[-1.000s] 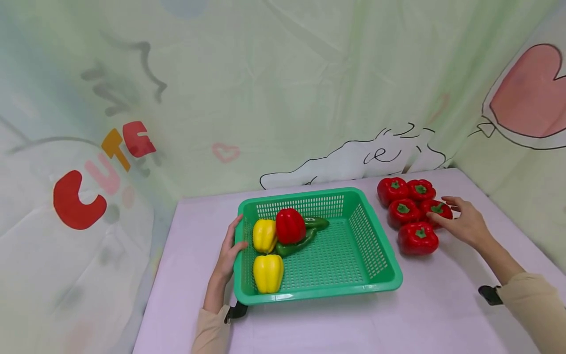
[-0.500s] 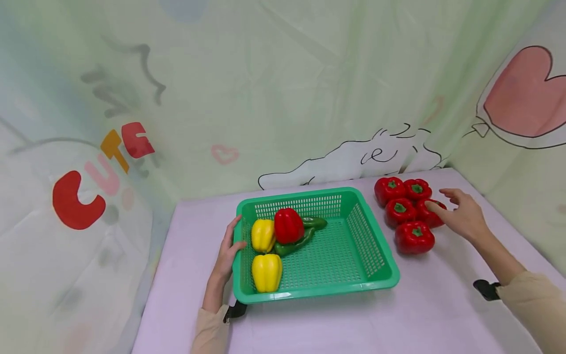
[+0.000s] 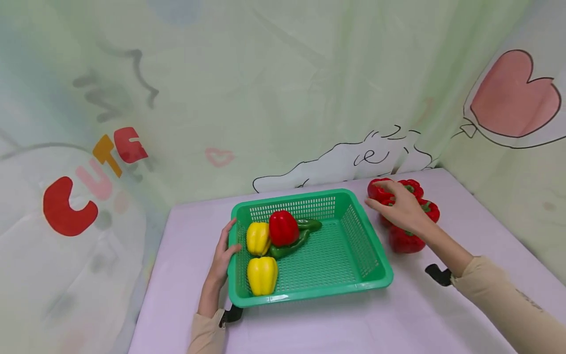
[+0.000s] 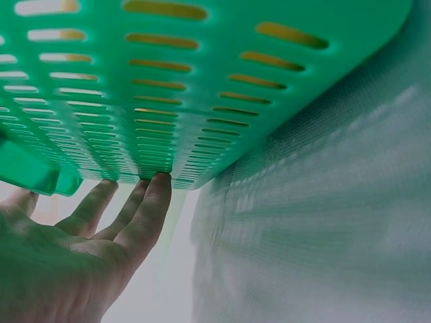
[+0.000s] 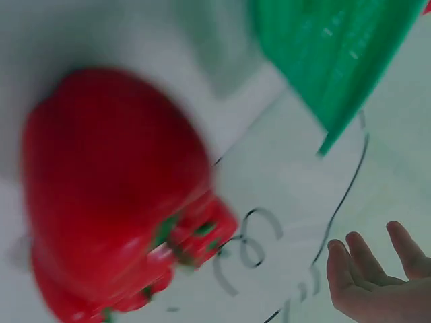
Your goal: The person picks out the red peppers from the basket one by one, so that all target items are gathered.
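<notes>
My left hand (image 3: 221, 256) holds the left rim of a green plastic basket (image 3: 329, 292), thumb over the edge. In the left wrist view its fingertips (image 4: 160, 182) touch the slotted wall. Inside the basket lie two yellow bell peppers (image 3: 263, 276), a red bell pepper (image 3: 283, 228) and two long green peppers (image 3: 289, 250). My right hand (image 3: 404, 209) hovers over a group of red bell peppers (image 3: 407, 241), partly covering them, thumb and fingers apart with nothing between them. In the right wrist view the hand (image 5: 387, 293) is apart from a large, blurred red bell pepper (image 5: 114, 175).
The basket and peppers are on a table with a pale lilac cloth (image 3: 318, 327). Behind it hangs a pale green curtain (image 3: 283, 98) with printed drawings, meeting the table's back edge. The basket's right wall stands close to the red peppers.
My right hand has left the rightmost red pepper and moved left across the group, towards the basket. The left hand stays on the basket rim. The whole view has shifted slightly.
</notes>
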`<state>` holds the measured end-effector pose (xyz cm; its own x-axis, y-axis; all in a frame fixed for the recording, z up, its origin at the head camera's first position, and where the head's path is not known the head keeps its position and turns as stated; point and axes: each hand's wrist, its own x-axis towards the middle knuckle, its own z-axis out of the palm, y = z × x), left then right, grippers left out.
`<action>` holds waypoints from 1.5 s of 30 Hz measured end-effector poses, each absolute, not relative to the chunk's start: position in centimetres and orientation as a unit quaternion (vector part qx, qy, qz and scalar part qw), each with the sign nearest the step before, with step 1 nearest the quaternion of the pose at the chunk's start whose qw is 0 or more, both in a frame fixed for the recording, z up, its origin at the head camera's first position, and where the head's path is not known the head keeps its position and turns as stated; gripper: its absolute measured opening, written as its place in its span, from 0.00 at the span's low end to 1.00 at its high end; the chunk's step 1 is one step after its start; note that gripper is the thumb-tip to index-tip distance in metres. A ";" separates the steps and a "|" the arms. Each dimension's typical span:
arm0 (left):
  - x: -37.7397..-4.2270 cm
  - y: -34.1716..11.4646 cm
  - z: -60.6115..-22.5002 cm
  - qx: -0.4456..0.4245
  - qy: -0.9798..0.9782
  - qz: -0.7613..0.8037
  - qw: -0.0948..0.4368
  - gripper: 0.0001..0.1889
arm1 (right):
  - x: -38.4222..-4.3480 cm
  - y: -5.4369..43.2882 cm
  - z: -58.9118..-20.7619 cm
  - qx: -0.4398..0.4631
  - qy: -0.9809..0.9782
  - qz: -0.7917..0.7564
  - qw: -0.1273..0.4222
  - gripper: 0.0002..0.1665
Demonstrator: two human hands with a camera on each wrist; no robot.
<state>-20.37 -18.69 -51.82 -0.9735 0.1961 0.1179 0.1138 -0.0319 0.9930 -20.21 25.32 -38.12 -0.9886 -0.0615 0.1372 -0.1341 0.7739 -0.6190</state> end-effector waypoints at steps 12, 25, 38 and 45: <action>-20.3 -19.2 -52.0 0.115 0.695 0.709 0.025 0.37 | -21.3 14.3 -37.8 0.174 -0.923 0.343 -0.028 0.38; -20.4 -18.9 -51.9 0.117 0.697 0.707 0.025 0.37 | -22.5 7.1 -40.1 0.188 -0.922 0.317 -0.115 0.44; -20.4 -19.0 -52.1 0.116 0.702 0.702 0.027 0.37 | -23.9 6.2 -43.5 0.158 -0.925 0.310 -0.152 0.51; -20.5 -18.9 -51.8 0.116 0.703 0.701 0.020 0.37 | -24.3 6.8 -43.5 0.155 -0.924 0.320 -0.145 0.50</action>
